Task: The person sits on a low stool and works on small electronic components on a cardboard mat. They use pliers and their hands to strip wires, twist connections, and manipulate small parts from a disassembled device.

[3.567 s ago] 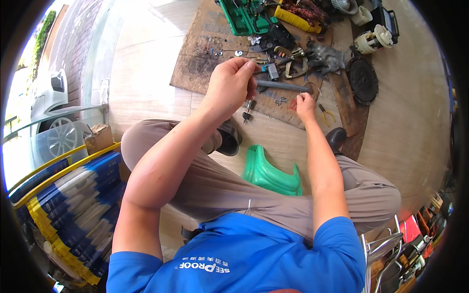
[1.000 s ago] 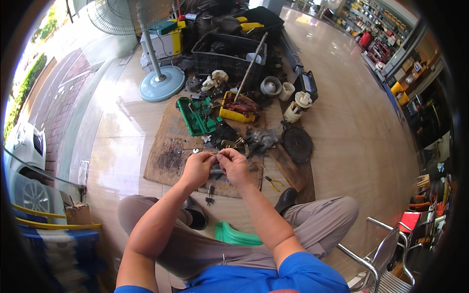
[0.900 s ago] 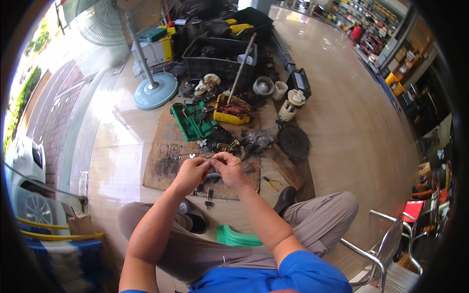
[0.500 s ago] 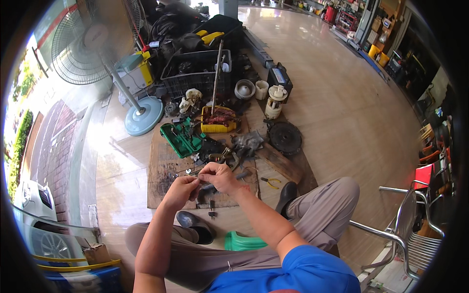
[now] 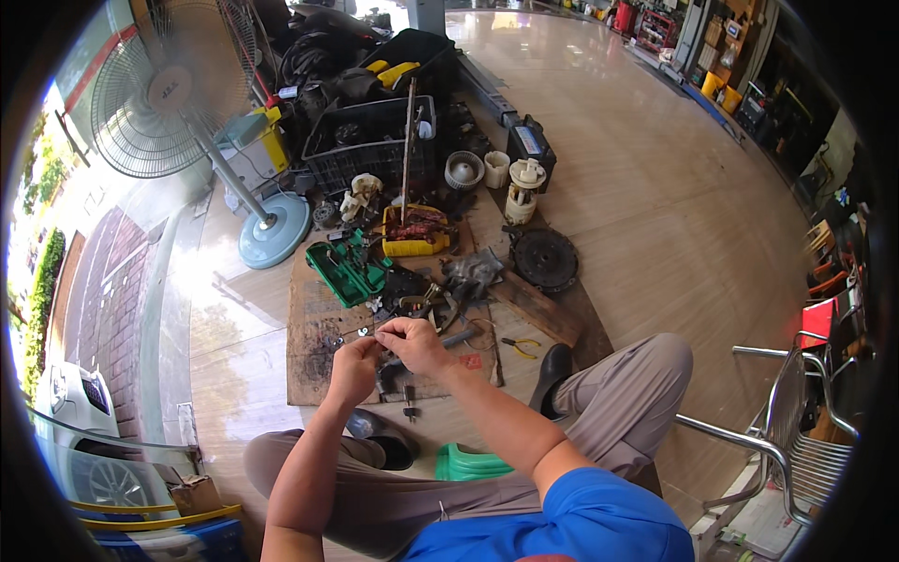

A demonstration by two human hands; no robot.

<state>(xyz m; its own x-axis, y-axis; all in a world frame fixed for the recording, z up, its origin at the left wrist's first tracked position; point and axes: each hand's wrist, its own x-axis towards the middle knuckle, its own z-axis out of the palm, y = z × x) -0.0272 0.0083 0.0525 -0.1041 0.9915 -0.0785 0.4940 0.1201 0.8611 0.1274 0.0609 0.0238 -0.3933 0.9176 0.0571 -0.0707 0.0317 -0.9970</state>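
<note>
My left hand [image 5: 353, 371] and my right hand [image 5: 418, 348] meet fingertip to fingertip above a stained cardboard sheet [image 5: 314, 323]. Both are closed in a pinch; whatever sits between the fingers is too small and covered to name. Just beyond them lie a small shiny metal piece [image 5: 364, 332] and dark loose parts. An open green tool case [image 5: 345, 272] rests farther off, beside a yellow container [image 5: 415, 248] with reddish, dirty contents and a long rod standing in it. Below the hands is a small dark metal part [image 5: 409, 403]. Yellow-handled pliers [image 5: 523, 348] lie to the right.
A wooden block [image 5: 536, 311] and a round black disc [image 5: 545, 259] lie at the right. Behind stand a white cylindrical pump unit [image 5: 525, 192] and a black crate [image 5: 365, 150]. A pedestal fan [image 5: 272, 231] is at left, a metal chair [image 5: 796, 440] at right. A green stool [image 5: 468, 463] shows beneath me.
The view has shifted slightly. My hands stay pinched together at nearly the same spot, with only small finger movement.
</note>
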